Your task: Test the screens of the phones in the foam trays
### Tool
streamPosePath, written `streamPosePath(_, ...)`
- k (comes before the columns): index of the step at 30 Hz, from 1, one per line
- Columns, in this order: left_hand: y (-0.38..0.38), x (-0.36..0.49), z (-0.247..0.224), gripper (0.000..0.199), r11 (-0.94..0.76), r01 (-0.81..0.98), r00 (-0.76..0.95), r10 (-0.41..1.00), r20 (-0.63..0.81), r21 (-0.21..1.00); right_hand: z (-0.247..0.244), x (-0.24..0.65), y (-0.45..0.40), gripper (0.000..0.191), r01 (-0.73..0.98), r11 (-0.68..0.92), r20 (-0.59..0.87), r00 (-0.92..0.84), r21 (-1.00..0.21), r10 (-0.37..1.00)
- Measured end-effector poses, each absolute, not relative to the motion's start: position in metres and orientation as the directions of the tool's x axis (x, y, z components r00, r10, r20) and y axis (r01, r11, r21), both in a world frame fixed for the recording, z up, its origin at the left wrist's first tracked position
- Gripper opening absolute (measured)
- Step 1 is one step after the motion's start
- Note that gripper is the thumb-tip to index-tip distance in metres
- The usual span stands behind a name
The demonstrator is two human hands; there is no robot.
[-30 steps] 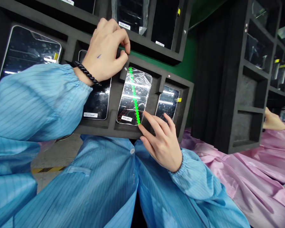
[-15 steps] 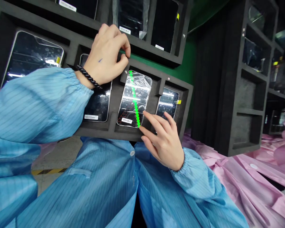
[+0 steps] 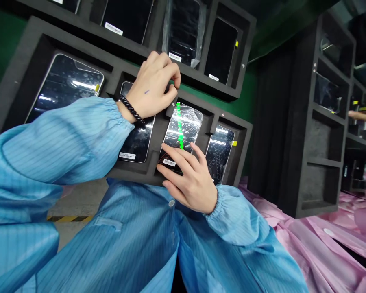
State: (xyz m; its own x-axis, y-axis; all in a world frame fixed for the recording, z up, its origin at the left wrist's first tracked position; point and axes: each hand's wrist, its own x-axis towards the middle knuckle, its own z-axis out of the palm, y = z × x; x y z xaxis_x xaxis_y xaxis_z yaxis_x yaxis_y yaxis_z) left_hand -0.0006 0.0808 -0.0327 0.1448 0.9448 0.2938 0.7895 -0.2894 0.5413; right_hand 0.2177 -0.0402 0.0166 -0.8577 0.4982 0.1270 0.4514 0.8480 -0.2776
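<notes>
In the black foam tray (image 3: 140,174) lies a lit phone screen (image 3: 187,126) under wrinkled clear film. A jagged green line runs down it, with thin red grid lines and a white barcode label near its lower end. My right hand (image 3: 190,179) lies across its lower part, fingers stretched and spread, fingertips at the left edge. My left hand (image 3: 155,83) is at the tray's far edge above the screen, its fingers curled toward the thumb; what they pinch, if anything, is hidden. Beneath my left wrist a dark phone screen (image 3: 136,144) is partly covered.
A phone screen with grid lines (image 3: 221,148) sits in the right compartment, another screen (image 3: 67,83) in the left. Behind stands a second foam tray (image 3: 213,87) with several dark screens. Stacked foam trays (image 3: 320,209) and a person's pink garment (image 3: 317,248) are at right.
My right hand has moved left, from the screen's right edge across its lower part, covering the green line's lower end. My left hand keeps its curled pose; the whole view has shifted slightly.
</notes>
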Motion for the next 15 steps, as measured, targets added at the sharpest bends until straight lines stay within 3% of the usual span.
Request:
streamPosePath(7, 0.0838, -0.0002, -0.0373, 0.015, -0.273, 0.796, 0.116, 0.945, 0.307, 0.54, 0.0173, 0.2182, -0.0374, 0.028, 0.473, 0.853, 0.064, -0.866, -0.222, 0.496)
streamPosePath(15, 0.0828, 0.0021, -0.035, 0.014, -0.251, 0.801, 0.101, 0.951, 0.291, 0.543, 0.0163, 0.2212, -0.0319, 0.027, 0.491, 0.853, 0.089, -0.855, -0.173, 0.511)
